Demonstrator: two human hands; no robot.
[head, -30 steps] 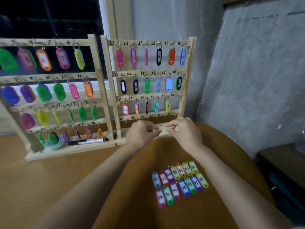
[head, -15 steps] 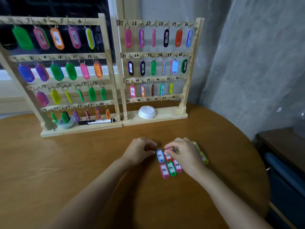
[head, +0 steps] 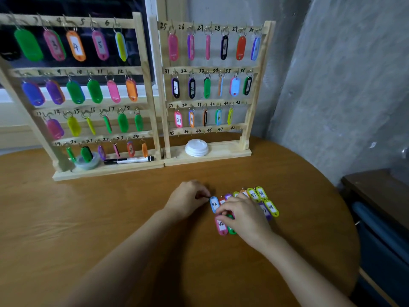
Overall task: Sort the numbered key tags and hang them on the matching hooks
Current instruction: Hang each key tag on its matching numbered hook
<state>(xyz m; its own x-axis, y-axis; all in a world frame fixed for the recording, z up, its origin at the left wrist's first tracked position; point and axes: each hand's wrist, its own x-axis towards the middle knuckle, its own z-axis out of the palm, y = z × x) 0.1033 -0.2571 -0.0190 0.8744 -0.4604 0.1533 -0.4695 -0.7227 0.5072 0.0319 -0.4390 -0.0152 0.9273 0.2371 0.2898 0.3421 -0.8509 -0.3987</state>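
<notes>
Left hand: The left hand [head: 188, 198] lies knuckles-up on the round brown wooden tabletop [head: 106, 218]. Its forearm reaches in from the lower left. Its fingers [head: 201, 193] are curled, pinching the ring end of a light-blue plastic key tag marked 42 [head: 214, 204].
Right hand: The right hand [head: 242, 216] is arched over the tags just beside the left one. Its fingers [head: 224, 209] are bent down onto them, and whether they grip one cannot be told.
Loose tags: A cluster of coloured plastic key tags [head: 271, 207] lies flat on the tabletop, partly under the right hand. A pink tag marked 42 [head: 220, 225] lies just below the light-blue one, with yellow-green tags marked 47 and 48 on the far side.
Racks: Two pale wooden hook racks stand side by side at the tabletop's back edge. The left rack [head: 141, 89] is numbered to 24. The right rack [head: 254, 100] has tags hanging on hooks 25 to 41.
On the rack bases: A stack of white plastic lids [head: 196, 148] and a black-and-white marker pen [head: 129, 160].
Room: A rough grey concrete wall [head: 332, 85] stands behind, and a dark cabinet [head: 380, 196] at right.
</notes>
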